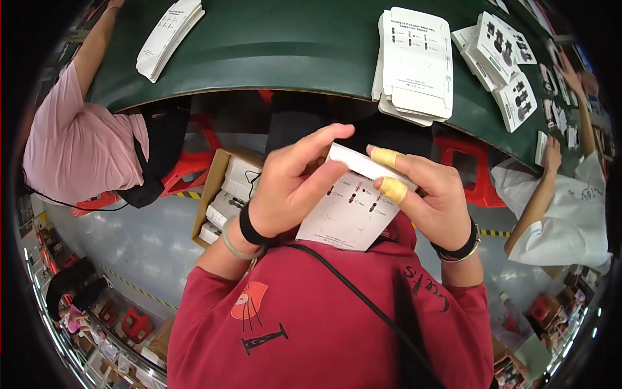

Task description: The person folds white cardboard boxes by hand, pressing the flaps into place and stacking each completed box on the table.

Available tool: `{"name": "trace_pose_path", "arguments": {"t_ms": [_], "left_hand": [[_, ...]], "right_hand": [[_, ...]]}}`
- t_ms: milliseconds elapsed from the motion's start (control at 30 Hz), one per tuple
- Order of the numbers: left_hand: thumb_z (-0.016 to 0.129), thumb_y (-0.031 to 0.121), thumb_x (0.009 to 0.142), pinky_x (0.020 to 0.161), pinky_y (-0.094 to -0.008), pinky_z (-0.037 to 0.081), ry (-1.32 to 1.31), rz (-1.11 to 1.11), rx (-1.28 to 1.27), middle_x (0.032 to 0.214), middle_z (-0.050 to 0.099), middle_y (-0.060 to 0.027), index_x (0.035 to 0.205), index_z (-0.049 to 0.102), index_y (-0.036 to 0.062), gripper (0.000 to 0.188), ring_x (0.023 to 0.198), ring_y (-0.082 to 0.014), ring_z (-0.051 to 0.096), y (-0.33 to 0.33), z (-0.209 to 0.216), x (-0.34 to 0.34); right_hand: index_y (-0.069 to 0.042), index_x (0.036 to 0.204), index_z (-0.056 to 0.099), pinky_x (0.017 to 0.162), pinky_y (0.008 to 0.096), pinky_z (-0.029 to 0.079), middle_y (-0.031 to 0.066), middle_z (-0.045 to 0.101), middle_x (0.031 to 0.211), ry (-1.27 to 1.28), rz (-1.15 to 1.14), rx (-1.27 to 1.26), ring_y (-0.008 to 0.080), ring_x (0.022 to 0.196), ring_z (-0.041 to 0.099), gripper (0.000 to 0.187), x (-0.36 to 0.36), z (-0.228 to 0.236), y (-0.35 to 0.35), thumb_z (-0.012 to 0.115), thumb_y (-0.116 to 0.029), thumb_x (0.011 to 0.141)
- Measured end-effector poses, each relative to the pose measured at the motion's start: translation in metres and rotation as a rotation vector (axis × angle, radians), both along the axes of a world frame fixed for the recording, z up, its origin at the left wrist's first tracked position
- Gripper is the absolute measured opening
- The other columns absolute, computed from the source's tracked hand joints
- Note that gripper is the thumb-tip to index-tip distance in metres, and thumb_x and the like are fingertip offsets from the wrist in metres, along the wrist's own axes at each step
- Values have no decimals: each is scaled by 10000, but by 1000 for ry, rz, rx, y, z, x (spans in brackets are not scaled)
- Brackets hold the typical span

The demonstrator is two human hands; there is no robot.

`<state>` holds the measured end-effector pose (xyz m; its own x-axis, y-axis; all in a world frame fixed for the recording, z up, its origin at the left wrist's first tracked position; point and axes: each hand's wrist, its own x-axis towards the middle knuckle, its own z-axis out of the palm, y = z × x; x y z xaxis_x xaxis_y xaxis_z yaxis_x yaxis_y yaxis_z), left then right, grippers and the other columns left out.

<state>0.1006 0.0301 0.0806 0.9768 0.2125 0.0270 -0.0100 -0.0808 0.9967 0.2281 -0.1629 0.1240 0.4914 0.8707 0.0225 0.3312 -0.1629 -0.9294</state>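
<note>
A thin white cardboard box [345, 223] rests against my red shirt, tilted, its printed face with small microphone pictures turned up. My left hand [295, 178] grips its upper left corner, with the thumb on the white end flap [366, 162] and the index finger stretched past the edge. At the upper right edge, my right hand [431, 188] holds the box between thumb and forefinger, both wrapped in yellow tape. Parts of the fingers behind the box are hidden.
On the green table lie a tall stack of flat white boxes [418, 65], a smaller stack [170, 35] and a pile of printed boxes [502, 48]. An open carton [210, 175] stands at my left. Co-workers in pink [84, 139] and white [551, 214] sit on either side.
</note>
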Motion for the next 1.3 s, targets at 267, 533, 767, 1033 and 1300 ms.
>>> {"name": "trace_pose_path", "arguments": {"t_ms": [267, 533, 767, 1033, 1300], "left_hand": [[558, 39, 966, 633, -171, 369, 253, -263, -316, 837, 563, 41, 1075, 540, 15, 113, 730, -6, 482, 21, 26, 35], [542, 80, 982, 660, -182, 357, 162, -219, -115, 838, 482, 57, 950, 503, 60, 55, 745, -6, 424, 8, 19, 22], [569, 56, 965, 657, -187, 359, 280, -209, -435, 830, 498, 35, 936, 492, 62, 83, 732, -22, 433, 11, 10, 41], [606, 18, 944, 549, -202, 381, -65, -149, -56, 719, 524, 12, 866, 503, 55, 135, 610, -37, 464, 0, 6, 28], [616, 46, 953, 548, -221, 412, -73, -24, -59, 763, 562, -12, 847, 532, 23, 137, 629, -61, 499, -14, -2, 47]], "right_hand": [[12, 1176, 687, 670, 212, 506, 60, 721, 917, 255, -132, -37, 58, 787, 642, 250, -2, 7, -4, 619, -88, 957], [28, 1186, 648, 737, 215, 504, 49, 714, 964, 451, -112, -19, 53, 862, 631, 239, 2, 3, -8, 586, -63, 973], [20, 1187, 552, 761, 224, 506, 49, 698, 951, 683, -105, -43, 51, 884, 623, 232, 12, -4, -5, 591, -66, 975], [-2, 1114, 584, 721, 231, 516, 50, 698, 914, 761, -154, 60, 72, 845, 653, 194, 1, -6, -21, 645, -74, 945], [-12, 1049, 652, 683, 273, 533, 58, 699, 902, -6, -138, 95, 117, 814, 676, 149, 2, 6, -39, 658, -105, 933]]}}
